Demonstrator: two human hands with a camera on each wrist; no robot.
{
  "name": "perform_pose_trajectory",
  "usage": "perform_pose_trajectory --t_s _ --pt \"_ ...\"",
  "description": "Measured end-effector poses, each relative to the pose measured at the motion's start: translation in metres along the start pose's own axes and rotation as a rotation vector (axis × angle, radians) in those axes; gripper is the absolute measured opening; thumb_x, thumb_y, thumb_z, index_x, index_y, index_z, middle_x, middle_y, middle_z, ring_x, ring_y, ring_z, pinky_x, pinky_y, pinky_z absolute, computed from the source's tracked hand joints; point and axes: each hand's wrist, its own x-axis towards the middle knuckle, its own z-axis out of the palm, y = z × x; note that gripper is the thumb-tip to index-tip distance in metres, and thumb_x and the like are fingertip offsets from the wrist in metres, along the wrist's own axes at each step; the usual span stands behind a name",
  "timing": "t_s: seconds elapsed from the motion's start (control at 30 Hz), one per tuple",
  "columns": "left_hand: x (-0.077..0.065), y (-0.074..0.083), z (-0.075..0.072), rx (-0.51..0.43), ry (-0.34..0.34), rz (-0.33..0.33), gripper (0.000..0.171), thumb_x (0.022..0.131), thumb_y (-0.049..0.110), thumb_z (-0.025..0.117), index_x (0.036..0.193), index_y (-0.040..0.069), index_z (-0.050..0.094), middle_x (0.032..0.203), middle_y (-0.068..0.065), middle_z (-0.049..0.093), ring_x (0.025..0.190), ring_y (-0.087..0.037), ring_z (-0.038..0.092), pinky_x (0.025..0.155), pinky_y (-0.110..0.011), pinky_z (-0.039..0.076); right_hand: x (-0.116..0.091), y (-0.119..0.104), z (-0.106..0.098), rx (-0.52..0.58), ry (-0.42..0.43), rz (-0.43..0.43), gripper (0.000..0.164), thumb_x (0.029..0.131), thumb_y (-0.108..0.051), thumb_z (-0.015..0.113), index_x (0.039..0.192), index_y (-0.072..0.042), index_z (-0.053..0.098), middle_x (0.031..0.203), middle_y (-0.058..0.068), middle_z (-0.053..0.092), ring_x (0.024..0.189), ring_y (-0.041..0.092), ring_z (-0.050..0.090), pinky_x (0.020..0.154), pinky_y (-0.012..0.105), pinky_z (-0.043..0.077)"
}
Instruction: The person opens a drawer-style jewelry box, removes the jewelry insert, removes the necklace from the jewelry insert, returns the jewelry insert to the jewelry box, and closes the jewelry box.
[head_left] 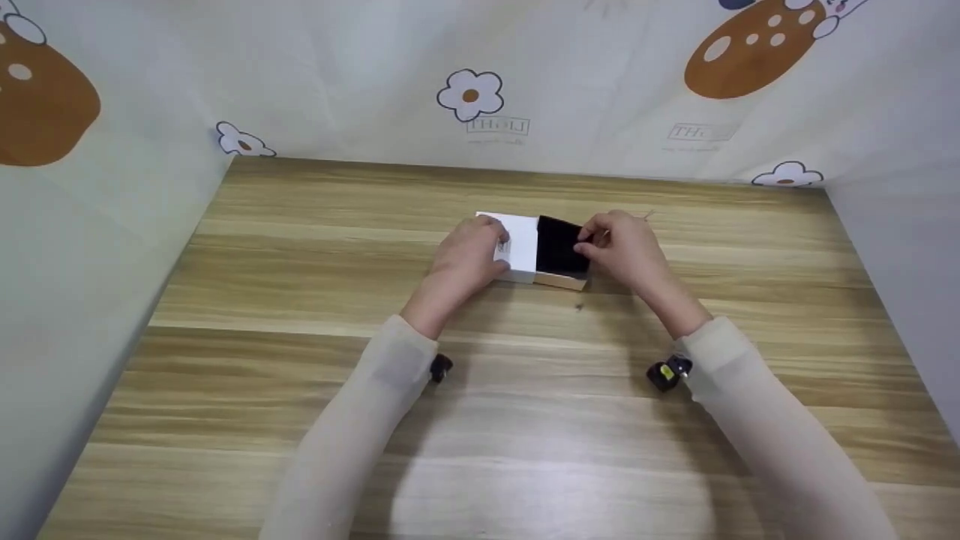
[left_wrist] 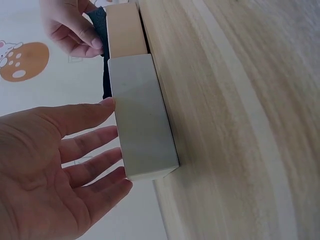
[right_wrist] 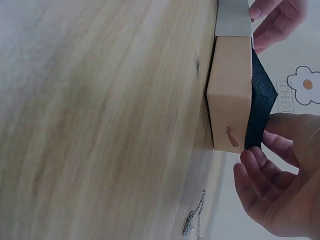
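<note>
A white box sleeve (head_left: 521, 244) lies on the table, its tan inner drawer (right_wrist: 231, 67) pulled partway out to the right. My left hand (head_left: 465, 259) rests on the sleeve's top, thumb and fingers spread with their tips on its surface, as the left wrist view shows. A black soft pad (head_left: 559, 247) covers the drawer's opening. With thumb and fingers my right hand (head_left: 626, 247) pinches the pad at the drawer's outer end. In the right wrist view the pad's edge stands raised above the drawer's rim. A small slot marks the drawer's end face.
Beyond the drawer, a thin silvery chain (right_wrist: 192, 217) lies on the wooden table (head_left: 300, 375). A small dark spot (head_left: 578, 307) shows on the tabletop in front of the box. Pale printed cloth (head_left: 360, 82) hangs behind the table and along its sides.
</note>
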Motion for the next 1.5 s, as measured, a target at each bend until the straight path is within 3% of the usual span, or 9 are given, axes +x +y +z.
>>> perform_pose_trajectory --t_s 0.4,0.57,0.67,0.87,1.0,1.13,1.23,1.37,1.5 --pt "0.000 -0.001 -0.001 0.003 -0.005 0.014 0.038 0.090 0.019 0.072 0.125 0.006 0.066 0.133 -0.011 0.061 0.125 -0.029 0.055 0.107 -0.039 0.045 -0.001 0.000 0.003 -0.071 -0.035 -0.026 0.024 0.088 -0.028 0.076 0.104 -0.010 0.075 0.107 0.014 0.059 0.096 0.030 0.058 0.086 0.047 0.049" --pt "-0.001 -0.002 -0.002 -0.007 -0.011 0.015 0.037 0.089 0.018 0.071 0.124 0.006 0.066 0.134 -0.011 0.060 0.127 -0.030 0.055 0.108 -0.039 0.045 -0.002 0.004 0.006 -0.126 -0.092 -0.040 0.031 0.085 -0.033 0.079 0.110 -0.014 0.076 0.110 0.015 0.057 0.095 0.031 0.055 0.083 0.046 0.047" --pt "-0.001 -0.002 -0.002 -0.011 -0.005 0.017 0.037 0.089 0.019 0.072 0.123 0.006 0.066 0.134 -0.011 0.060 0.127 -0.030 0.055 0.108 -0.040 0.045 -0.002 -0.001 0.005 -0.188 -0.122 -0.053 0.033 0.085 -0.033 0.079 0.112 -0.014 0.076 0.117 0.017 0.055 0.102 0.035 0.054 0.088 0.049 0.047" --pt "-0.001 -0.002 -0.001 -0.019 -0.007 0.014 0.037 0.089 0.019 0.072 0.123 0.006 0.066 0.134 -0.011 0.060 0.127 -0.030 0.055 0.108 -0.040 0.046 -0.002 -0.016 0.006 -0.371 -0.078 -0.193 0.043 0.083 -0.029 0.080 0.121 -0.010 0.070 0.137 0.017 0.052 0.122 0.042 0.048 0.094 0.061 0.045" --pt "0.000 -0.002 -0.001 -0.008 -0.002 0.019 0.037 0.088 0.018 0.072 0.122 0.006 0.067 0.132 -0.011 0.061 0.125 -0.030 0.056 0.107 -0.040 0.046 -0.001 -0.022 0.007 -0.409 -0.162 -0.247 0.053 0.089 -0.027 0.074 0.137 -0.012 0.060 0.149 0.013 0.047 0.132 0.041 0.045 0.098 0.065 0.041" --pt "0.001 -0.001 -0.001 -0.003 -0.003 0.016 0.036 0.089 0.019 0.072 0.122 0.006 0.067 0.132 -0.011 0.061 0.124 -0.030 0.056 0.106 -0.040 0.046 0.002 -0.020 0.006 -0.399 -0.267 -0.216 0.051 0.094 -0.025 0.067 0.143 -0.018 0.055 0.155 0.017 0.037 0.137 0.045 0.037 0.101 0.068 0.037" --pt "0.001 -0.001 -0.001 -0.015 -0.007 0.011 0.036 0.089 0.020 0.072 0.122 0.006 0.066 0.133 -0.011 0.061 0.125 -0.030 0.056 0.107 -0.040 0.046 0.003 -0.016 0.005 -0.343 -0.290 -0.182 0.051 0.095 -0.025 0.065 0.145 -0.018 0.053 0.156 0.020 0.034 0.138 0.048 0.035 0.105 0.068 0.036" --pt "0.002 -0.001 -0.001 -0.028 -0.012 0.007 0.036 0.090 0.020 0.072 0.123 0.006 0.066 0.134 -0.010 0.060 0.127 -0.030 0.055 0.108 -0.040 0.045 0.003 -0.011 0.000 -0.268 -0.208 -0.093 0.059 0.095 -0.026 0.066 0.148 -0.011 0.046 0.150 0.025 0.040 0.133 0.049 0.042 0.108 0.062 0.038" --pt "0.001 -0.001 -0.002 -0.031 -0.012 0.004 0.037 0.089 0.018 0.072 0.124 0.005 0.066 0.135 -0.011 0.060 0.128 -0.030 0.055 0.108 -0.040 0.046 0.002 -0.006 -0.006 -0.163 -0.138 0.031 0.061 0.097 -0.021 0.061 0.150 -0.003 0.036 0.131 0.025 0.058 0.112 0.043 0.060 0.097 0.055 0.049"
